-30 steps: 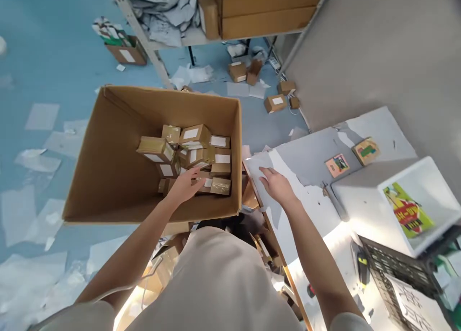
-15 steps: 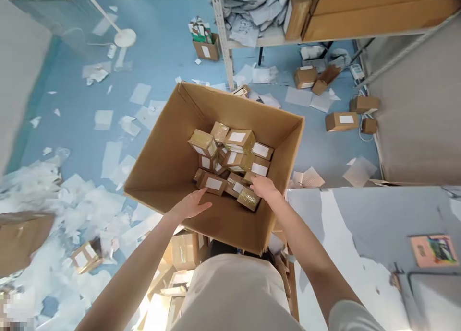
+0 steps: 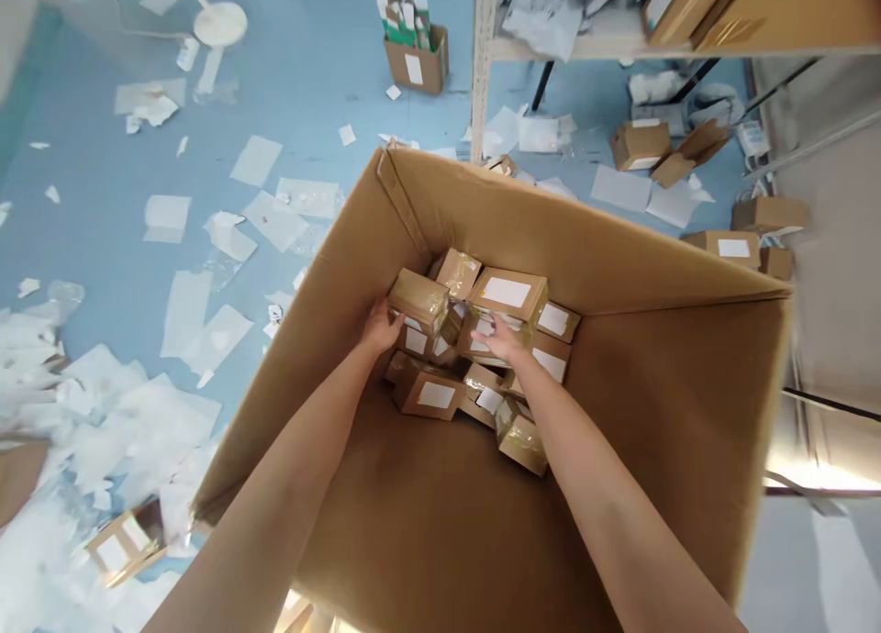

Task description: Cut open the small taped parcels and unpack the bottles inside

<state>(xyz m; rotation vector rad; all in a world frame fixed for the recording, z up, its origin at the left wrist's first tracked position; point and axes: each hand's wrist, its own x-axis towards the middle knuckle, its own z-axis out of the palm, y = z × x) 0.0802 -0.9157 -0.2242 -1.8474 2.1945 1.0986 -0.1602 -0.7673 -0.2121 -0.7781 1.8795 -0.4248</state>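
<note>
The left hand (image 3: 381, 328) is partly curled at the left end of a taped carton (image 3: 418, 295); whether it has a grip cannot be told. The right hand (image 3: 505, 339) has thumb and finger parted at the near side of a labelled carton (image 3: 507, 290); contact is unclear. Around them, more small cartons (image 3: 430, 393) crowd close, some stacked, with a tape-wrapped carton (image 3: 521, 440) tilted at the pile's near side. All sit in a large cardboard box (image 3: 413, 495), towards its far left corner. Plain cardboard bottom stretches from the pile to the near edge, with room along the right wall. Beyond the left edge, paper sheets (image 3: 206, 330) litter the blue floor (image 3: 309, 55); past the far edge stand a shelf rack (image 3: 483, 92) and an open box (image 3: 419, 67) holding green-and-white pieces.
</note>
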